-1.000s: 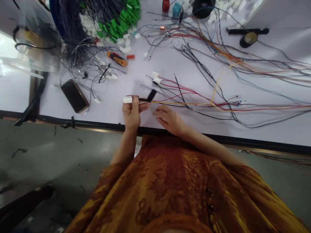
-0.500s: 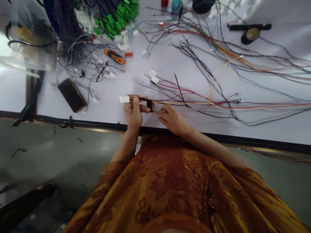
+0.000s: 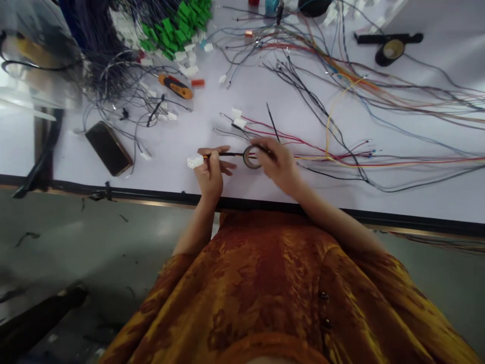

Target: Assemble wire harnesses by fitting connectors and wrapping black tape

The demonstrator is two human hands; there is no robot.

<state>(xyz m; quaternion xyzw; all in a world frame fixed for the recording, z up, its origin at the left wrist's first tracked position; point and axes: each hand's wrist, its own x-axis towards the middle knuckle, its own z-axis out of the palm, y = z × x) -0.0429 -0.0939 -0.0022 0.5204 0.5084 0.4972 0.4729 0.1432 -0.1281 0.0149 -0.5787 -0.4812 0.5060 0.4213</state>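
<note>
My left hand (image 3: 212,172) pinches a wire bundle (image 3: 232,154) just behind its white connector (image 3: 195,162), thumb on top and the other fingers stretched beyond. Black tape covers part of the bundle near those fingers. In my right hand (image 3: 279,164) is a roll of black tape (image 3: 251,157), turned so that its round hole shows, close against the wires. Red, yellow and black wires run from the bundle to the right, partly hidden behind my right hand. Beyond the hands lie white connectors (image 3: 238,121) on red and black wires.
A phone (image 3: 109,148) and an orange-black cutter (image 3: 175,86) lie to the left. Green connectors (image 3: 178,28) and dark wires are heaped at the back left. Loose wires (image 3: 322,101) spread across the right side. Another tape roll (image 3: 390,52) stands at the back right. The table's dark edge (image 3: 265,205) runs near my body.
My right hand has moved up to the wires and taken the tape roll, which hung beside my left fingers before. The roll has shifted right. The connector has tilted slightly in my left hand.
</note>
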